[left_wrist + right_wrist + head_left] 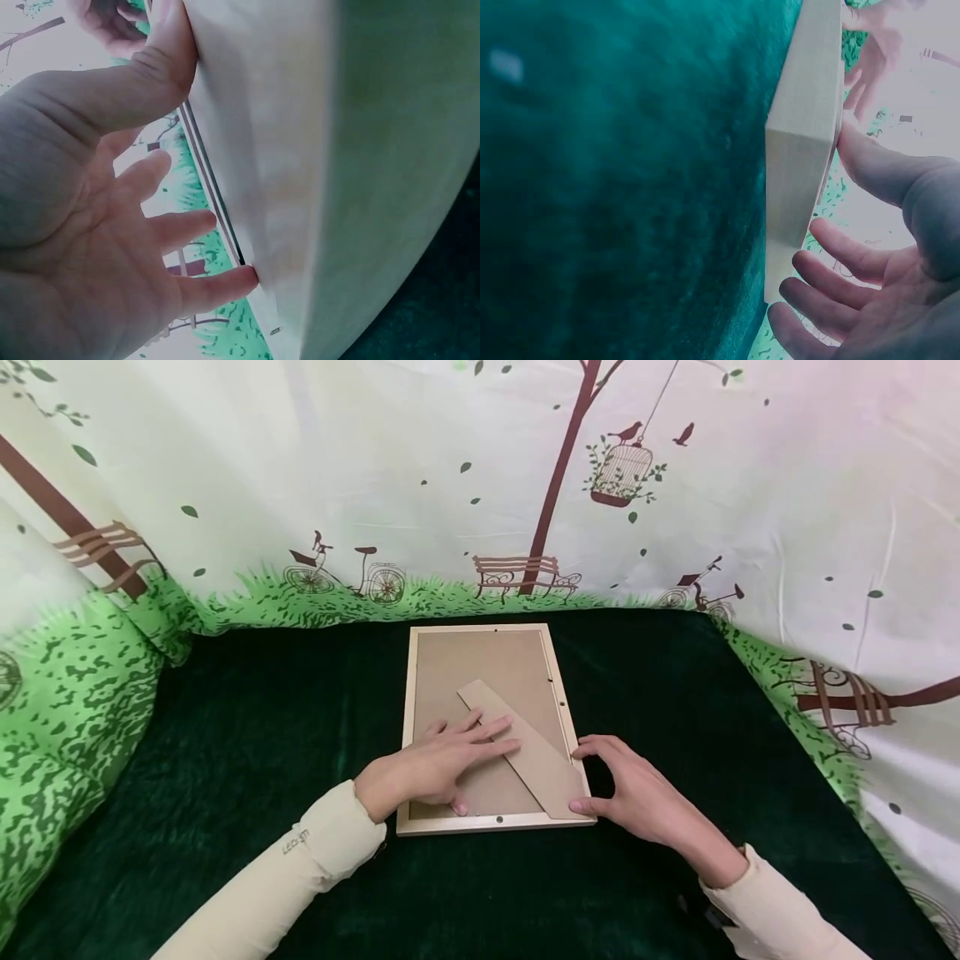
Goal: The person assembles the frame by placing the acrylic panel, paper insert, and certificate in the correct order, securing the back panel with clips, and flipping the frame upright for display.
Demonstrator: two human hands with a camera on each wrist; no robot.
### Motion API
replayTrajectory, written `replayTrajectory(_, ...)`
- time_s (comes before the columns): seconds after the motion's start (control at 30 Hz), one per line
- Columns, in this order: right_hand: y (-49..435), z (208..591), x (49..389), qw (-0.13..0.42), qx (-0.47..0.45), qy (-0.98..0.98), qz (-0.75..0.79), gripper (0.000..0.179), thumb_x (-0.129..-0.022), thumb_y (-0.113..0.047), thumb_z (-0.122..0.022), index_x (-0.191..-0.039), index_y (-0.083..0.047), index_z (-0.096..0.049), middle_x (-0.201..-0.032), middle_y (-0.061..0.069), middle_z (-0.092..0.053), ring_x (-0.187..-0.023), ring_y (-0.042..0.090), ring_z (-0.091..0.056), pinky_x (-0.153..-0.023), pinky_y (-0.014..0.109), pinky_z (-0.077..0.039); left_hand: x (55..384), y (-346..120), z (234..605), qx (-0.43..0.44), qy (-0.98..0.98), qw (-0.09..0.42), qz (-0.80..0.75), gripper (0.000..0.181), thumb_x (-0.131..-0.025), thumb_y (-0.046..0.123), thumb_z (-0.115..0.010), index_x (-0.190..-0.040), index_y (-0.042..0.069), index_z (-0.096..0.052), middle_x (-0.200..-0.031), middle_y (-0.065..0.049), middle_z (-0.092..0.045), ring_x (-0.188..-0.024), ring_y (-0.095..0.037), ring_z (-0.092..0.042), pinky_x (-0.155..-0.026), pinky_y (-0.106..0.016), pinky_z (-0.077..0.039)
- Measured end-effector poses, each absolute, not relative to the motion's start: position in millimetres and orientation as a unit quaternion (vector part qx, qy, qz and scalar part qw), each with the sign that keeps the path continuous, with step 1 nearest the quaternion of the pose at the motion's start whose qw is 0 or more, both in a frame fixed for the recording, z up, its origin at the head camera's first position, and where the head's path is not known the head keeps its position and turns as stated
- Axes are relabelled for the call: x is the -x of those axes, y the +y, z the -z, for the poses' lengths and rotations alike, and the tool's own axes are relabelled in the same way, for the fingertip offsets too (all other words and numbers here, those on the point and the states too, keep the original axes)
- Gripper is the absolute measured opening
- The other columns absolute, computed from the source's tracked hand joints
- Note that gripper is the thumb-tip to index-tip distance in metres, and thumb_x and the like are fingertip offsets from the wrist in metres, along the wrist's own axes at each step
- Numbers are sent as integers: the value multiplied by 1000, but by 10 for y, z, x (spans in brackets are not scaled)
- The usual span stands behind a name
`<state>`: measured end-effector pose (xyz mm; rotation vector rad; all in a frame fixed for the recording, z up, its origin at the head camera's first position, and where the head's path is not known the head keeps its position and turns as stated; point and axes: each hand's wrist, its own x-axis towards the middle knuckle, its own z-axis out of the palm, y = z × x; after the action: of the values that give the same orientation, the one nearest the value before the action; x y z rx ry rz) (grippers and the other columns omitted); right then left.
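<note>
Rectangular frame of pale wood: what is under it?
Dark green velvety cloth lies under the rectangular frame of pale wood, visible around its edges; anything between them is covered and cannot be seen.

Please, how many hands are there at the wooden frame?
2. The left hand lies over the backing board, with fingers reaching over the angled strip; the right hand is at the wooden frame's right edge, by its near corner.
</note>
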<state>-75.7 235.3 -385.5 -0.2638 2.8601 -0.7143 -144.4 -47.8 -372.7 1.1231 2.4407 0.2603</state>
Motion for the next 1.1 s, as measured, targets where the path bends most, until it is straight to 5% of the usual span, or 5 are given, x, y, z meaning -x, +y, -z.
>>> replayTrajectory(0.63, 2327, 3802, 733, 53, 127, 974, 182, 52, -76, -37, -86, -121, -19, -66, -144, 8, -49, -125, 34, -53, -97, 58, -45, 1465, -451, 3743, -389, 885, 224, -127, 99, -68, 21, -90, -153, 29, -40, -166, 9, -23, -157, -29, -3, -115, -71, -18)
replayTrajectory(1.1, 2211, 3733, 882, 61, 151, 979, 126, 51, -72, -37, -89, -112, -16, -66, -144, 11, -49, -117, 33, -54, -94, 54, -47, 1471, -443, 3761, -365, 890, 229, -148, 99, -64, 18, -90, -151, 28, -44, -167, 8, -20, -156, -31, 0, -116, -70, -16)
